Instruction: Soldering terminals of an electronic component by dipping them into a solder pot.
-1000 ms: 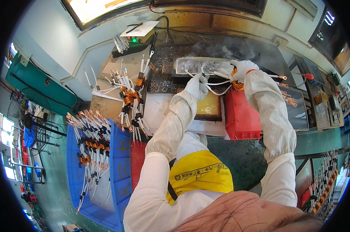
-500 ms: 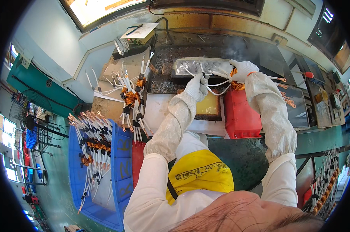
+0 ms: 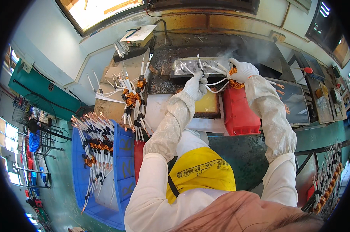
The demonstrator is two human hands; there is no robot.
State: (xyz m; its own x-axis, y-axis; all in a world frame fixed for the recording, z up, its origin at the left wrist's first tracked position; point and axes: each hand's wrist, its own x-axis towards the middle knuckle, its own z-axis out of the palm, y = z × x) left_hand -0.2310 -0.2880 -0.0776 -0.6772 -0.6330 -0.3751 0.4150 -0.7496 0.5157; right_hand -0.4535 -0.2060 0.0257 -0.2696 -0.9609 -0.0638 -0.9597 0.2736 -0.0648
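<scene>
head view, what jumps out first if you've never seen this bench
Two white-gloved hands meet at the top centre: the right hand grips an orange copper-wound coil with white leads, the left hand pinches its leads, over a shallow metal tray of shiny liquid with smoke rising beside it. At the left, a blue plastic crate holds many more such coils.

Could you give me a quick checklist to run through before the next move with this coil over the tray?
1. Right hand gripping the copper coil: ok.
2. Left hand holding a white lead of that coil: ok.
3. Both hands gloved and sleeved: ok.
4. Lead tips reaching into the shiny metal tray: cannot tell, fumes blur the spot.
5. Fumes clear of the work: not ok, they rise just beyond the right hand.
6. Red bin below the coil free to receive it: cannot tell.
</scene>
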